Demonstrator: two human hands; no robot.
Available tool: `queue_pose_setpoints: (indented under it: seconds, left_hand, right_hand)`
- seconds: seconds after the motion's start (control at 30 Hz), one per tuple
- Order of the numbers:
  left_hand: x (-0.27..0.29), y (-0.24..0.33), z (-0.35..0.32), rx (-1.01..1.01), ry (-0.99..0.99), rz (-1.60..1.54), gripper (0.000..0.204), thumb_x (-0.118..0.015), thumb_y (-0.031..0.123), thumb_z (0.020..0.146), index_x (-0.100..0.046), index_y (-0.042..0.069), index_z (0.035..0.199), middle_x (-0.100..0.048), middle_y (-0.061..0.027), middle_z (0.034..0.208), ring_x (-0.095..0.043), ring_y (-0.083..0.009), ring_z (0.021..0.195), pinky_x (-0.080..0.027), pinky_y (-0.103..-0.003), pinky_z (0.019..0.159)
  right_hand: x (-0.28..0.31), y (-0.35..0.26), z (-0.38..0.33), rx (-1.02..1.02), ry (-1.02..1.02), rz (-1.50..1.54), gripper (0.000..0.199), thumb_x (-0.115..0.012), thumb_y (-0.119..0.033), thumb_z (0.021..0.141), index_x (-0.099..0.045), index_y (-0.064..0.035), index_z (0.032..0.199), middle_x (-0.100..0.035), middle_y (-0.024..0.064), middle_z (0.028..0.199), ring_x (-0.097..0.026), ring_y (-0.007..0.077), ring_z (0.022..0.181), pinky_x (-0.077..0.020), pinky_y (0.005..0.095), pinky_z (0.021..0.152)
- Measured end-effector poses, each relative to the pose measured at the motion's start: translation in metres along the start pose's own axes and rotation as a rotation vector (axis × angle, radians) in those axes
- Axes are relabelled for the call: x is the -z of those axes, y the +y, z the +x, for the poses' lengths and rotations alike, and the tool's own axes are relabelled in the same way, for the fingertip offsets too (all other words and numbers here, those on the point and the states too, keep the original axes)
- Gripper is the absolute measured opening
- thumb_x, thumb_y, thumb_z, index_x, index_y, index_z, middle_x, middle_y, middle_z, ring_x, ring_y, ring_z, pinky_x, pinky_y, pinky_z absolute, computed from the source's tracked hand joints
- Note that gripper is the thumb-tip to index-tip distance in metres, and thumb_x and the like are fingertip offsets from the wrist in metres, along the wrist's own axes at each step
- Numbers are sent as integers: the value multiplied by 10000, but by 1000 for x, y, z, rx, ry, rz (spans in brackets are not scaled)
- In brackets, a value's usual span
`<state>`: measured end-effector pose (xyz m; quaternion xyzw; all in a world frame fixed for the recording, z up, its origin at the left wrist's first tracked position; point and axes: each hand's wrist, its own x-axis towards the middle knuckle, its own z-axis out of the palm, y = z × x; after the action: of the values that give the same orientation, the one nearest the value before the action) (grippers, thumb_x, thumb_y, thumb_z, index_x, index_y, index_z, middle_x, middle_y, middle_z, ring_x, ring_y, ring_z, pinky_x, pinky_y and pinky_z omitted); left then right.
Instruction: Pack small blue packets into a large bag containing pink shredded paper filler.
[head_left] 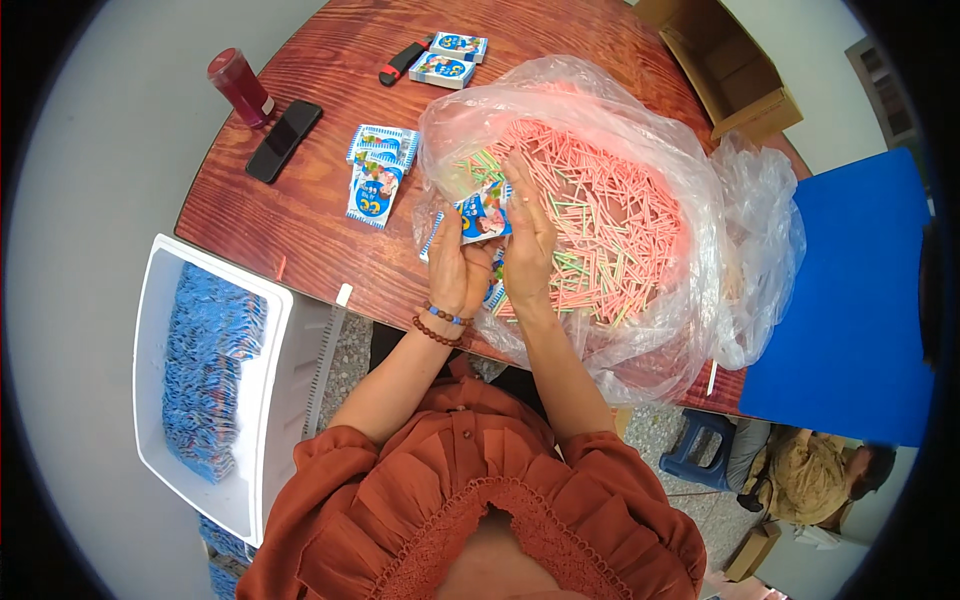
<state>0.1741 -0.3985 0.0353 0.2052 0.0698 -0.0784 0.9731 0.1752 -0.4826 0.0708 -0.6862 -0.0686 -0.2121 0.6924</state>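
Observation:
Both hands meet around a small blue and white printed packet [484, 213] over the near left part of a big clear plastic bag [570, 75]. My left hand [458, 275] is closed on its lower left side, thumb along the front. From the right edge my right hand [528, 245] grips it, fingers pointing up and away. Inside the bag lie a great many thin pink sticks [620, 200], with some green and white ones among them. More of the same packets show partly under my hands. A stack of packets [375, 190] rests on the table to the left.
On the wooden table [320, 60] are a phone [284, 141], a red bottle [240, 88], a box cutter [403, 62] and small packs [442, 69]. A white bin [282, 350] of blue packets stands left. At right are a cardboard box [765, 115] and blue panel [840, 300].

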Motion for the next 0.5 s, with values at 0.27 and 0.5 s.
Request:
queue_pose_setpoints:
  seconds: [0.27,0.5]
  left_hand:
    - [25,7,13,68,-3,-177,401,-436,344,1010,-471,82,1312,-586,-71,1242,-556,-188,1125,-447,-377,955]
    - [26,34,1,-10,-90,-155,344,-514,303,982,-509,90,1251,-592,-49,1187,-556,-177,1085,-431,-366,970]
  right_hand:
    - [-12,-6,-9,-109,3,175,511,-543,-100,946,-352,5,1408,-487,150,1323,-457,209,1247,-431,285,953]
    - [-13,-10,6,-42,-222,-119,223,-591,-47,906,-643,33,1107,-632,82,1086,-598,142,961,-479,266,840]
